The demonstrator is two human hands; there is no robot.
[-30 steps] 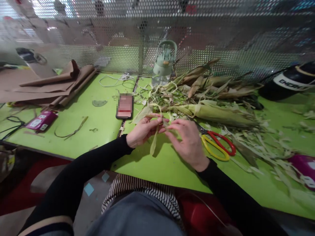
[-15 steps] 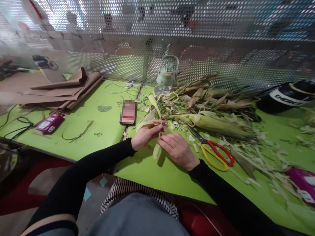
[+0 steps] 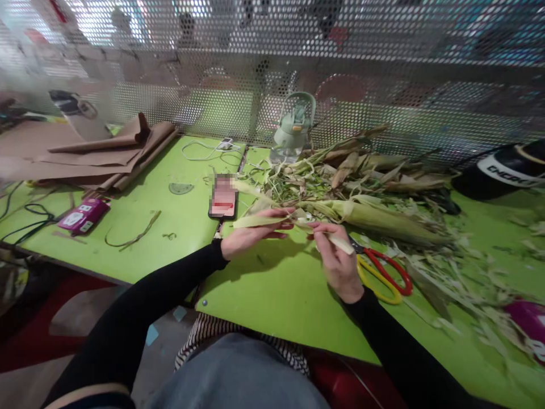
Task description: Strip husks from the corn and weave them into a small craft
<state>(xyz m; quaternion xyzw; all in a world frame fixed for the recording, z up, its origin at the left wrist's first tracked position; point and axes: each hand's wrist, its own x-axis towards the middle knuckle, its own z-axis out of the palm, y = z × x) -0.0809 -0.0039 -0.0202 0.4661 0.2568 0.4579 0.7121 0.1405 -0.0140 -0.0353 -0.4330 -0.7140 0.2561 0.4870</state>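
Note:
My left hand (image 3: 255,232) is closed on pale green corn husk strips (image 3: 251,220), one end sticking out toward the phone. To its right, my right hand (image 3: 339,264) pinches a husk strip (image 3: 340,243) whose end juts past the fingers toward the scissors. Thin husk spans the gap between both hands, just above the green table (image 3: 272,295). Scissors (image 3: 385,272) with one red and one yellow handle lie beside my right hand, their blades partly hidden. Beyond the hands rests a bundled ear of husk (image 3: 383,221).
A phone (image 3: 223,199) lies left of the husks. Dried husks (image 3: 349,165) and shreds cover the right side. A clear bottle (image 3: 293,133) stands by the perforated metal screen (image 3: 170,79). Brown paper (image 3: 97,159) and a purple packet (image 3: 84,216) are at left, a black container (image 3: 498,173) at right.
My hands have moved apart, the right one shifting rightward with the husk. The strip that hung down between them now stretches sideways, its end pointing right.

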